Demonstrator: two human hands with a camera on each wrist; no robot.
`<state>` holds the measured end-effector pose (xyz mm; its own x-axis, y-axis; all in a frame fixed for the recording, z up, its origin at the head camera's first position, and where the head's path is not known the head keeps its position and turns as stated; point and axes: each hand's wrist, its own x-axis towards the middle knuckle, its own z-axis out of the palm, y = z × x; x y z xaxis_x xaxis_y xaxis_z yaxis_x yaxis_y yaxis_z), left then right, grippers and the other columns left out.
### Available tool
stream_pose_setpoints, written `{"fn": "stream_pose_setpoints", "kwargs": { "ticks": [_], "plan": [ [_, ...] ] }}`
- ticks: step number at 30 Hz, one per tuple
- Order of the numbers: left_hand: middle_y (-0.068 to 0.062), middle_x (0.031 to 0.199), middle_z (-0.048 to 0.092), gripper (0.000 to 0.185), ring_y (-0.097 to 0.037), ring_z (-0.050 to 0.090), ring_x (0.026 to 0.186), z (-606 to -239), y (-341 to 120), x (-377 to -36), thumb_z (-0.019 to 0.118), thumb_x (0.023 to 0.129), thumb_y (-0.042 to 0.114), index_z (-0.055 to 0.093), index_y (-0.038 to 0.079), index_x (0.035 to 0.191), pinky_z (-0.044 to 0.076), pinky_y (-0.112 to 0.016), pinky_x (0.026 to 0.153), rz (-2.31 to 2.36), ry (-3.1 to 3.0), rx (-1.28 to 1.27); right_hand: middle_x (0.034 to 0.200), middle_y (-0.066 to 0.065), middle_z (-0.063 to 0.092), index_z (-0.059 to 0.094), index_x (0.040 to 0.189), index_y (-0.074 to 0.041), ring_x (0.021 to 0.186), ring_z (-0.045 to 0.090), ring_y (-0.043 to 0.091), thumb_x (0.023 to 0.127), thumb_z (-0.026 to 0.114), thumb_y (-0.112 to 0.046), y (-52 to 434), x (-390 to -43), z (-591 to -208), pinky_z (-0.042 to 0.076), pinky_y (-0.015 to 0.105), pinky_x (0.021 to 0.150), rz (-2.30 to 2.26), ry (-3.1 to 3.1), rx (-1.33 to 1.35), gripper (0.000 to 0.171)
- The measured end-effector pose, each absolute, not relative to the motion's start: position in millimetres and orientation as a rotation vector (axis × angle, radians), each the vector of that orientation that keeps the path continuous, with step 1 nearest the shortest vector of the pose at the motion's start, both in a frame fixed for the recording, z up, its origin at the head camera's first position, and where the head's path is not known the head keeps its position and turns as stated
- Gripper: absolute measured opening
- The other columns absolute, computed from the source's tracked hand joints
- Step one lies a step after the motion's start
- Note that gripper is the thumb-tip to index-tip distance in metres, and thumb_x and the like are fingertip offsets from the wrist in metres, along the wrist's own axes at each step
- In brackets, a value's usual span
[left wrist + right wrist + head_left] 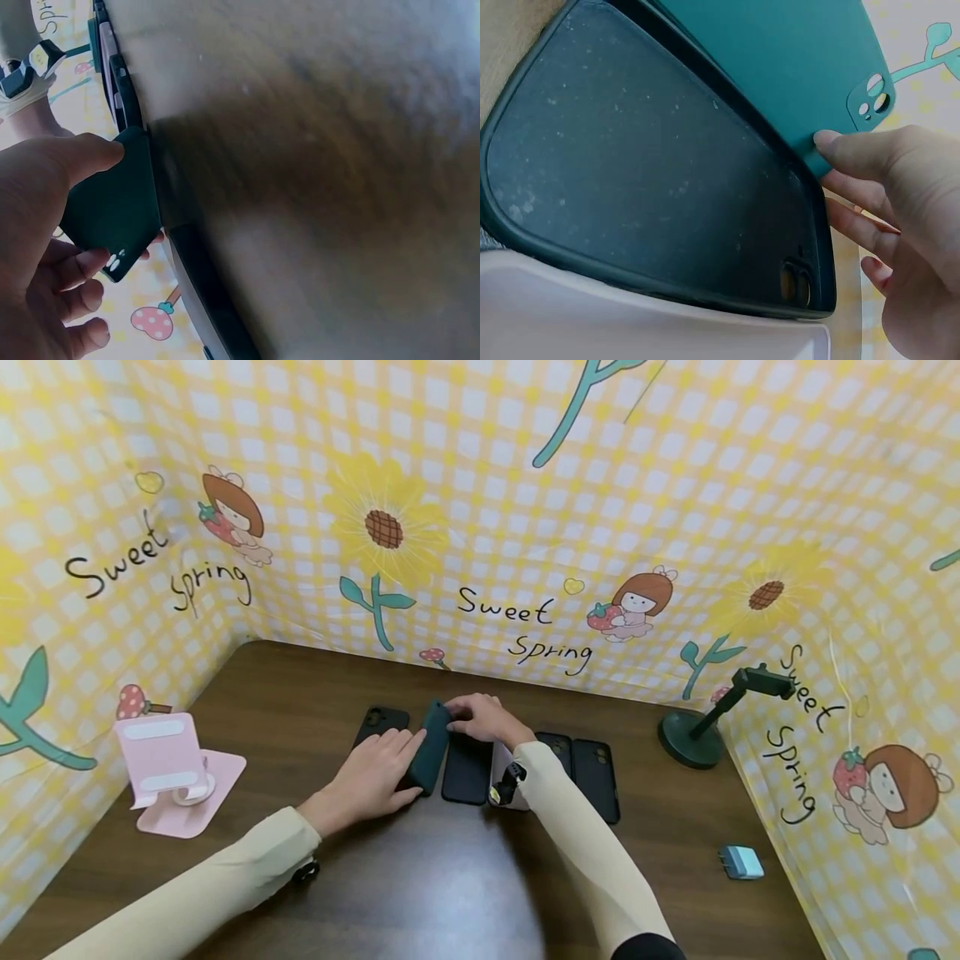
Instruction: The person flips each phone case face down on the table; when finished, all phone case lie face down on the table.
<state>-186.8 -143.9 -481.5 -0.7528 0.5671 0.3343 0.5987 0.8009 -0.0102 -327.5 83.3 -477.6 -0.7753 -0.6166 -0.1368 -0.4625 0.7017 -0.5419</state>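
Observation:
A dark green phone case (pixel 429 753) stands tilted up on its long edge in the row of cases. My left hand (pixel 371 777) holds it from the left; the left wrist view shows the thumb at one end and fingertips by the camera holes. At the far end, my right hand (pixel 487 720) pinches the corner near the camera cutout, thumb on the green face in the right wrist view. Close beside it lies a black phone case (pixel 645 165), hollow side up, and then a pale pink case (pixel 630 319). Another black case (pixel 382 719) lies partly hidden behind my left hand.
Two more black phone cases (pixel 596 777) lie right of my right wrist. A pink phone stand (pixel 168 768) is at the left, a dark green stand (pixel 693 739) at the right, and a light blue charger plug (pixel 742 862) near the right edge. Patterned cloth walls surround the table.

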Motion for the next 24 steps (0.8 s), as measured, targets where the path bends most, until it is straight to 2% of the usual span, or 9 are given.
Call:
{"fn": "stream_pose_setpoints", "kwargs": {
  "ticks": [10, 18, 24],
  "plan": [
    [-0.020, 0.119, 0.068, 0.087, -0.030, 0.065, 0.102, -490, -144, -185, 0.080, 0.084, 0.052, 0.056, -0.010, 0.140, 0.058, -0.043, 0.086, -0.127, -2.750, -0.838, 0.133, 0.001, 0.072, 0.069, 0.135, -0.017, 0.129, 0.063, 0.020, 0.101, 0.067, -0.030, 79, -327, -484, 0.031, 0.049, 0.120, -0.630, 2.672, -0.865, 0.037],
    [-0.023, 0.122, 0.066, 0.084, -0.034, 0.067, 0.107, -494, -144, -185, 0.078, 0.086, 0.052, 0.057, -0.010, 0.139, 0.059, -0.045, 0.089, -0.179, -2.832, -0.773, 0.130, 0.001, 0.071, 0.070, 0.133, -0.018, 0.123, 0.064, 0.020, 0.102, 0.065, -0.030, 78, -324, -491, 0.037, 0.046, 0.110, -0.592, 2.748, -0.899, 0.033],
    [-0.022, 0.119, 0.063, 0.079, -0.033, 0.063, 0.105, -497, -145, -188, 0.075, 0.088, 0.053, 0.061, -0.008, 0.136, 0.058, -0.045, 0.080, -0.099, -2.876, -0.767, 0.123, 0.001, 0.071, 0.071, 0.131, -0.021, 0.117, 0.064, 0.019, 0.101, 0.066, -0.032, 75, -322, -489, 0.037, 0.045, 0.104, -0.566, 2.767, -0.888, 0.032]
  ]
}}
